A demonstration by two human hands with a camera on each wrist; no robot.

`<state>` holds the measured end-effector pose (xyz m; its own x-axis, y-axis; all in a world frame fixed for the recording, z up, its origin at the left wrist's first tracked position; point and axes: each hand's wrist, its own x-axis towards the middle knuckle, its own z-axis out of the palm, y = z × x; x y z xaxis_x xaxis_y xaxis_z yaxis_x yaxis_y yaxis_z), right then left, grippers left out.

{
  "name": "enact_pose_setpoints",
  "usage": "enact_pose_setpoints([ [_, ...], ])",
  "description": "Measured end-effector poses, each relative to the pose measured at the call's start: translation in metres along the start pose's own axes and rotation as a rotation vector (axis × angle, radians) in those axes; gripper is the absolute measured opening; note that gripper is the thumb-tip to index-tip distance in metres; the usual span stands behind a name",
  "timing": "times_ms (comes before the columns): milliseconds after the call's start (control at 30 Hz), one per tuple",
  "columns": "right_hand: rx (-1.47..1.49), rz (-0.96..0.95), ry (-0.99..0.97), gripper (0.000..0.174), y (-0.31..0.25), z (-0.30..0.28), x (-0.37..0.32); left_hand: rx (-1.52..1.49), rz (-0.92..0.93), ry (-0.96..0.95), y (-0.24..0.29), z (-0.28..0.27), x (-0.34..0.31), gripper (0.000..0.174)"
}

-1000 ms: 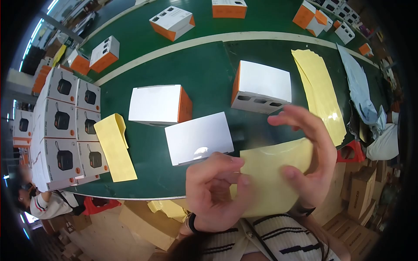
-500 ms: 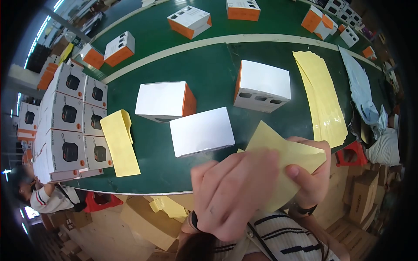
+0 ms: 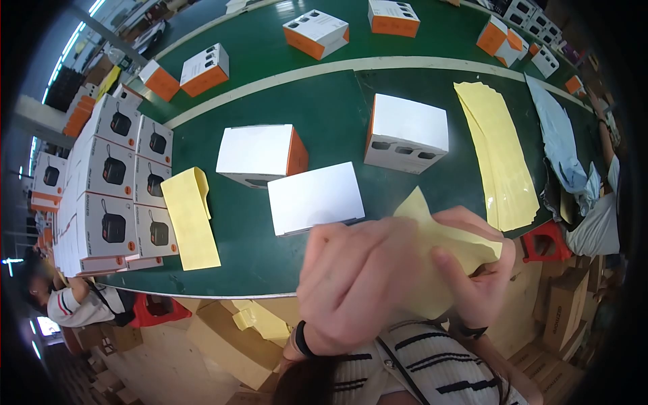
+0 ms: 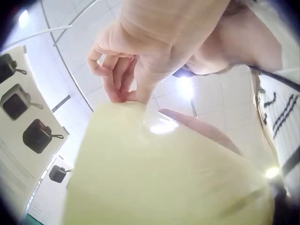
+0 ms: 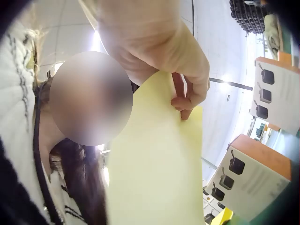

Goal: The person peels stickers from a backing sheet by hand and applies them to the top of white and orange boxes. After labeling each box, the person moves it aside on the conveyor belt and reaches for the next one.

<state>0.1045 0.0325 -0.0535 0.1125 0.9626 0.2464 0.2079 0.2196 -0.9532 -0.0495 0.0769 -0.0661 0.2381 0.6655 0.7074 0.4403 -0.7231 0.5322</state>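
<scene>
In front of my body both hands hold a thin yellow sheet [image 3: 432,283]. My left hand [image 3: 364,277], back upward and partly blurred, covers the sheet's left part in the head view. Seen from the left wrist, its fingertips [image 4: 123,96] pinch the top edge of the sheet, whose surface shines. My right hand [image 3: 479,263] grips the other side, its thumb lying on the sheet's face and the fingers behind. The right wrist view shows the sheet [image 5: 154,164] hanging broad from those fingers. Just beyond the hands lies a white box [image 3: 316,198].
Two white-and-orange boxes [image 3: 255,150] [image 3: 408,128] stand farther back on the green table [image 3: 324,101]. A yellow sheet stack [image 3: 496,155] lies right, a folded yellow sheet [image 3: 191,219] left, beside stacked speaker boxes [image 3: 108,175]. Below the edge is an open carton [image 3: 229,344].
My left hand has come up and across over the yellow sheet, turning its back to the head camera. The sheet has tilted and bent. The head view has swung a little left.
</scene>
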Motion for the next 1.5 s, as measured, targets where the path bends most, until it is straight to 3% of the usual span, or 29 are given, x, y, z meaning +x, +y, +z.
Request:
enact_pose_setpoints([
  [233,-0.138,-0.150,0.036,0.019,-0.003,0.009,0.000,-0.034,-0.064,0.024,0.003,0.001,0.000,0.030],
  [367,-0.132,-0.149,-0.004,0.019,0.001,0.006,0.002,-0.048,-0.094,0.005,0.000,0.001,0.002,0.030],
  [533,-0.046,-0.019,0.046,0.020,0.000,0.006,0.002,-0.153,-0.138,0.027,-0.002,0.005,-0.002,0.032],
  [733,-0.101,-0.141,0.010,0.020,0.002,0.009,0.000,-0.125,-0.196,-0.022,0.004,0.004,-0.003,0.030],
  [867,-0.134,-0.097,-0.011,0.020,0.002,0.008,0.001,-0.126,-0.213,-0.056,0.003,0.001,-0.002,0.029],
  [1033,-0.003,-0.034,0.080,0.017,0.007,0.006,-0.001,-0.376,-0.322,-0.076,-0.004,-0.001,-0.005,0.024],
  [1133,-0.014,0.007,0.023,0.016,0.004,0.001,0.000,-0.437,-0.366,-0.109,-0.004,-0.005,-0.003,0.023],
  [1467,0.088,-0.019,-0.001,0.014,0.011,-0.003,-0.004,-0.397,-0.369,-0.135,-0.001,-0.008,-0.005,0.027],
  [1500,0.285,0.035,0.004,0.012,0.013,-0.005,-0.004,-0.306,-0.290,-0.123,-0.001,-0.008,-0.005,0.031],
])
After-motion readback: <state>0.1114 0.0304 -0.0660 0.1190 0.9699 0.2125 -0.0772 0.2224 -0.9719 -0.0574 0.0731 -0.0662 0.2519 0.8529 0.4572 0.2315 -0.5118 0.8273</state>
